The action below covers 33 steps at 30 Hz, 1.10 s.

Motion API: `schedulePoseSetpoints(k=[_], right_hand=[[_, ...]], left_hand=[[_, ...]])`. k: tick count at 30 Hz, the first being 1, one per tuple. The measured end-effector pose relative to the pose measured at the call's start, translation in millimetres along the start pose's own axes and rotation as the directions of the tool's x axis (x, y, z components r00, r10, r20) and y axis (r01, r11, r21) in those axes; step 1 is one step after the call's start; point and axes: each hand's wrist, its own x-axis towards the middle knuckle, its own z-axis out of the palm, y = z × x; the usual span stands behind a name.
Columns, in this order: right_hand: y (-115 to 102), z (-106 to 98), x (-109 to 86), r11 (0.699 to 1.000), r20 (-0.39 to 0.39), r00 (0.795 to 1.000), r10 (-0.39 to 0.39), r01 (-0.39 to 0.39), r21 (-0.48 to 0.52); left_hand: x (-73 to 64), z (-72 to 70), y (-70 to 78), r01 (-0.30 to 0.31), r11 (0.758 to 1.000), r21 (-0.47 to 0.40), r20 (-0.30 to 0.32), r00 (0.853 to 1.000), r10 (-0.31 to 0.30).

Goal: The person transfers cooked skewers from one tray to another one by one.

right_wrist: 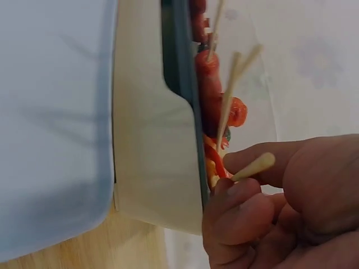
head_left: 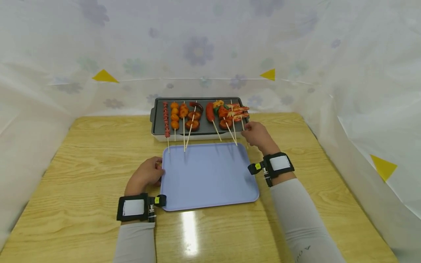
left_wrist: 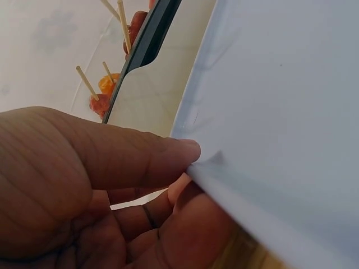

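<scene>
My left hand point(head_left: 147, 172) pinches the left rim of a pale lavender tray point(head_left: 210, 175) lying on the table. In the left wrist view the thumb point(left_wrist: 151, 159) rests over the rim, with the other fingers curled below it. At the right end of an electric grill point(head_left: 204, 128), my right hand point(head_left: 258, 135) pinches the stick of a shrimp skewer point(head_left: 239, 117). Up close in the right wrist view, the butt of a stick point(right_wrist: 255, 167) pokes out between thumb and fingers. Part of the shrimp is hidden behind the fingers there.
Other skewers share the grill: small red sausage pieces point(head_left: 166, 118), orange balls point(head_left: 175, 115), mushroom slices point(head_left: 192, 125), a red sausage point(head_left: 209, 111) and a mixed vegetable skewer point(head_left: 223, 112). Several sticks overhang the tray's far edge. A flowered white sheet point(head_left: 197, 51) encloses the wooden table point(head_left: 88, 164).
</scene>
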Motion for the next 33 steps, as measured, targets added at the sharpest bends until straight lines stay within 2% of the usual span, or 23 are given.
schedulePoseSetpoints(k=[4, 12, 20, 27, 33], right_hand=[[-1.0, -3.6, 0.9, 0.991, 0.074, 0.997, 0.038, -0.048, 0.129], [-0.4, -9.0, 2.3, 0.988, 0.132, 0.990, 0.057, -0.075, 0.135], [-4.1, -13.1, 2.1, 0.992, 0.170, 0.983, 0.072, -0.089, 0.094], [-10.0, -16.4, -1.0, 0.998, 0.176, 0.982, 0.066, -0.064, -0.018], [-1.6, -14.7, -2.0, 0.997, 0.223, 0.973, 0.066, -0.054, -0.059]], left_hand=[[-1.4, -0.8, 0.8, 0.003, 1.000, -0.001, -0.004, 1.000, -0.003], [-3.1, -0.4, -0.3, -0.006, 1.000, 0.005, -0.008, 1.000, 0.006], [-2.4, -0.1, 0.6, -0.006, 1.000, 0.007, -0.005, 1.000, 0.006], [-2.3, -1.9, 2.1, 0.001, 1.000, 0.007, -0.007, 1.000, -0.001], [-1.4, -0.6, 1.0, 0.000, 1.000, 0.006, -0.007, 1.000, 0.000]])
